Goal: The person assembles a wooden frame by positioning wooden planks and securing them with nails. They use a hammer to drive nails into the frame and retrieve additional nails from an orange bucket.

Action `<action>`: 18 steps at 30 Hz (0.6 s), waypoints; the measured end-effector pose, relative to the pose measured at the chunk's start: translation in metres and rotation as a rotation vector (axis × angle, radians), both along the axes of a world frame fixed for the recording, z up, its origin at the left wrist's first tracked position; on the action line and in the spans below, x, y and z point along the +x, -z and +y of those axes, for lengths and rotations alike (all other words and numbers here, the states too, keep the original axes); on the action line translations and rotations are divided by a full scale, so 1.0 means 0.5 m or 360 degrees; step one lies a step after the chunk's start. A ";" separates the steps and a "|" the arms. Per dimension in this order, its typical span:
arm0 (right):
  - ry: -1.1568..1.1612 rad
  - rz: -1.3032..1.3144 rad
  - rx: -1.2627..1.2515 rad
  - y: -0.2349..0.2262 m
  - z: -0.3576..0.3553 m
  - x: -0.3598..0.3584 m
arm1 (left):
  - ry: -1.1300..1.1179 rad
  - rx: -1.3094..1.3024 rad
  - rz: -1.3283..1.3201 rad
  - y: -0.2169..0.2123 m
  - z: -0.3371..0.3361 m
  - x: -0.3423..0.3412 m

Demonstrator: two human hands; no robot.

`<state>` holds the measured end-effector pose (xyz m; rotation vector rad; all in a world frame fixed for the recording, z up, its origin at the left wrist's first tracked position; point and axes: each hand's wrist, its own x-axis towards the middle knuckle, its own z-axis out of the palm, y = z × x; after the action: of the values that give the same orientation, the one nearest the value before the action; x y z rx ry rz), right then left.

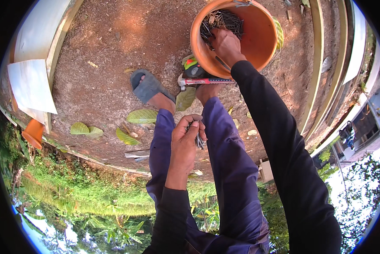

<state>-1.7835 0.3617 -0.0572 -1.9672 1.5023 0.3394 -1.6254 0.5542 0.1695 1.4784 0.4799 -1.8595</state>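
Observation:
An orange bucket [264, 31] stands on the dirt, with a heap of dark metal nails [228, 22] inside. My right hand [227, 45] reaches into it, its curled fingers closed among the nails; the fingertips are partly hidden. Between my knees, my left hand [186, 134] is closed around a small bunch of nails [199, 142], whose ends stick out below the fingers. Beside the bucket's base lies a hammer [204, 81] with a red and dark blue handle, its metal head by my foot. A black and bright green tape measure [193, 67] sits between hammer and bucket.
My sandalled foot [147, 86] rests left of the hammer. Fallen leaves [142, 116] dot the ground. Pale boards [33, 82] stand at the left above a small orange pot [34, 132]. Long wooden beams [317, 63] run along the right. Grass and plants [84, 182] border the dirt.

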 end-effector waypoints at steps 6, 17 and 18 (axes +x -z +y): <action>0.0149 -0.0223 -0.0355 0.025 0.012 -0.024 | -0.0044 0.0050 -0.0032 0.001 -0.002 -0.004; 0.0678 -0.0093 -0.0170 0.009 -0.030 0.058 | -0.0153 0.0093 0.0023 -0.004 -0.010 -0.005; 0.0716 -0.0147 -0.0159 0.013 -0.030 0.058 | -0.0174 0.0100 0.0034 -0.003 -0.012 -0.005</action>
<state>-1.7547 0.3466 -0.0635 -1.6276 1.8699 -0.0201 -1.6279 0.5484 0.1711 1.4452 0.6224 -1.7908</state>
